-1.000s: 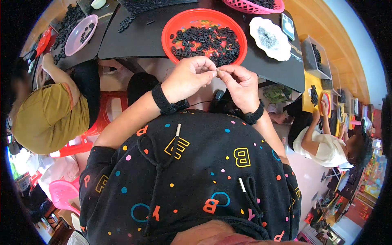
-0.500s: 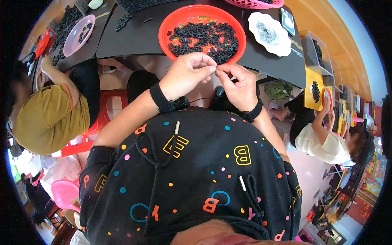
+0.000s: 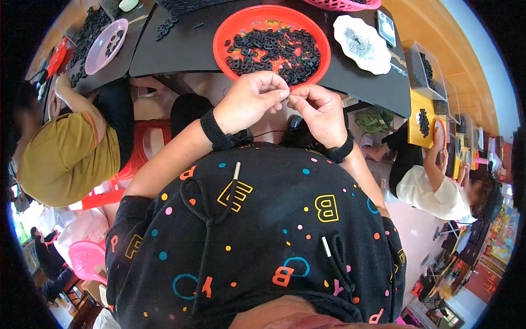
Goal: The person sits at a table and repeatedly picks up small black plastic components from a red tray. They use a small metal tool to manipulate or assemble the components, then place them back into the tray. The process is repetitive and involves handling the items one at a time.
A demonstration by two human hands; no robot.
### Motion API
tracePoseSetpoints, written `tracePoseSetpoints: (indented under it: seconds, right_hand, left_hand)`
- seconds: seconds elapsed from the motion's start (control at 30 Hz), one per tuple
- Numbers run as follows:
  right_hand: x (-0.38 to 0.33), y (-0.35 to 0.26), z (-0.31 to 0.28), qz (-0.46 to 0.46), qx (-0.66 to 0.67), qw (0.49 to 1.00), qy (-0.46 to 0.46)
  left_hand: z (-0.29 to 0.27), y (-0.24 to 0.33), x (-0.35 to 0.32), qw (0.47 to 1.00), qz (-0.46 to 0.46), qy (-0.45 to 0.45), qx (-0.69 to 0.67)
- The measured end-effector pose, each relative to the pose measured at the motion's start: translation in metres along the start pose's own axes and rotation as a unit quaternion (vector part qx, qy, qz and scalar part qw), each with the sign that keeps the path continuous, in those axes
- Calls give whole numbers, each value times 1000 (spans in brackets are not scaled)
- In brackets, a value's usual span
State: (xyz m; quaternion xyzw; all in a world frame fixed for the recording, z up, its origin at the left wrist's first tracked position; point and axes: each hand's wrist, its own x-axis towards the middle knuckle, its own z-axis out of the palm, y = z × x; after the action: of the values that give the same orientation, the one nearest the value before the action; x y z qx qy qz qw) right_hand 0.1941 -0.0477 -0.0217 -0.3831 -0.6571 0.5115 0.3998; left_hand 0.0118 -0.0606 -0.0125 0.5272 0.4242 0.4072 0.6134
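Observation:
My left hand (image 3: 253, 101) and my right hand (image 3: 319, 112) meet fingertip to fingertip just in front of the near rim of a red round tray (image 3: 218, 46). Both are closed in a pinch; whatever lies between the fingertips is too small to make out. Many small black ring-shaped parts (image 3: 268, 46) are heaped in the tray. Right of it, a white scalloped plate (image 3: 341, 26) bears a pile of tiny silvery metal pieces (image 3: 359, 45).
A black table (image 3: 170, 57) carries the tray; a pink basket (image 3: 350, 4) is at its far edge. Clear bins (image 3: 419, 82) with black parts stand right. A person in a mustard top (image 3: 71, 156) sits left beside a pink plate (image 3: 96, 57); another in white (image 3: 433, 189) works right.
My hands stay pinched together at almost the same spot, with the right fingers shifted very slightly left. Nothing on the table has visibly moved.

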Motion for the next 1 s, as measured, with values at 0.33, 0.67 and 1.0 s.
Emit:
tracePoseSetpoints:
  seconds: [0.33, 0.67, 1.0]
  right_hand:
    - [0, 0, -1, 26, 41, 999, -15]
    - [1, 3, 0, 17, 65, 998, 6]
    - [-1, 4, -1, 3, 67, 997, 28]
  left_hand:
    - [1, 2, 1, 1000, -15, -4, 3]
    - [3, -1, 3, 999, -23, -6, -31]
    - [0, 1, 4, 1000, -25, -2, -15]
